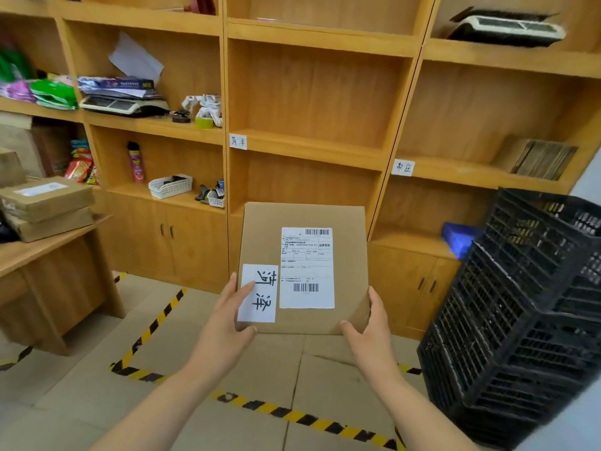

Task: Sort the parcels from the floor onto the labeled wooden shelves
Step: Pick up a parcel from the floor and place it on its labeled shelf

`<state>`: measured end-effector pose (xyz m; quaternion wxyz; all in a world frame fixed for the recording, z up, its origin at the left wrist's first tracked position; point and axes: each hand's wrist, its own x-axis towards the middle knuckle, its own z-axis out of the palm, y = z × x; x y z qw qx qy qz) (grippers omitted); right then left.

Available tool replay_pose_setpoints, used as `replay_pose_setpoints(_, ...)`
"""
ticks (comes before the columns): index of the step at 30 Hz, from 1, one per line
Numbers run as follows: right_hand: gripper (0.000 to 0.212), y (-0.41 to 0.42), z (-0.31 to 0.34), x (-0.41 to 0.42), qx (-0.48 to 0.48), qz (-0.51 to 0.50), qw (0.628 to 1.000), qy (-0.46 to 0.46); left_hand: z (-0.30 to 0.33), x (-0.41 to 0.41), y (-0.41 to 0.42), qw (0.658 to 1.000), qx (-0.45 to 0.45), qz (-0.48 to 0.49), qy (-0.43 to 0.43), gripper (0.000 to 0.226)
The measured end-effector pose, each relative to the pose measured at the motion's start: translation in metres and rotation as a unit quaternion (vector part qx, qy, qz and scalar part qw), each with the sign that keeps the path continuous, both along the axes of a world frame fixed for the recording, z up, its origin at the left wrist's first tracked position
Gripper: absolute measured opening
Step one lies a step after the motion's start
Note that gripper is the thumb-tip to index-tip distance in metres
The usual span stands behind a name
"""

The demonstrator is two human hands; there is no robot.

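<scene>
I hold a flat brown cardboard parcel (263, 236) in front of me, its top face towards the camera. It carries a white shipping label and a white slip with two handwritten characters. My left hand (224, 320) grips its lower left corner, thumb on the slip. My right hand (367, 333) grips its lower right corner. Behind it stand the wooden shelves (312, 138), with one handwritten label (238, 141) on the middle bay's shelf edge and another label (403, 167) on the right bay's edge.
Stacked black plastic crates (520, 314) stand close at the right. A wooden desk (48, 255) at the left bears two brown parcels (45, 206). The left bay holds scales, baskets and a spray can. Cardboard sheets and striped tape (299, 415) cover the floor.
</scene>
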<state>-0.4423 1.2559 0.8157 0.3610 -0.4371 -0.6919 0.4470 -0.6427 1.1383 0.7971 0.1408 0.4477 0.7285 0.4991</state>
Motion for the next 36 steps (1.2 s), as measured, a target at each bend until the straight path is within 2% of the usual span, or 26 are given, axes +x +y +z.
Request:
replay_pose_setpoints(5,0.080,0.080,0.001,-0.033,0.012,0.029,0.999,-0.019,-0.001,-0.025,0.067,1.000,0.005,0.014,-0.019,0.071)
replay_pose_setpoints(15,0.078,0.170,-0.013,-0.119,0.020,0.031,0.999,-0.037,-0.005,-0.109,0.156,1.000,-0.015,0.026,0.005,0.066)
replay_pose_setpoints(21,0.078,0.221,-0.002,-0.197,0.034,-0.003,0.999,-0.036,-0.003,-0.195,0.220,1.000,0.017,-0.007,0.005,0.068)
replay_pose_setpoints(28,0.078,0.274,0.004,-0.314,0.035,-0.029,0.999,-0.020,0.017,-0.322,0.284,0.998,-0.015,-0.011,0.052,0.073)
replay_pose_setpoints(36,0.090,0.332,-0.009,-0.398,0.040,-0.058,0.998,-0.005,0.009,-0.412,0.350,0.998,-0.015,-0.029,0.052,0.073)
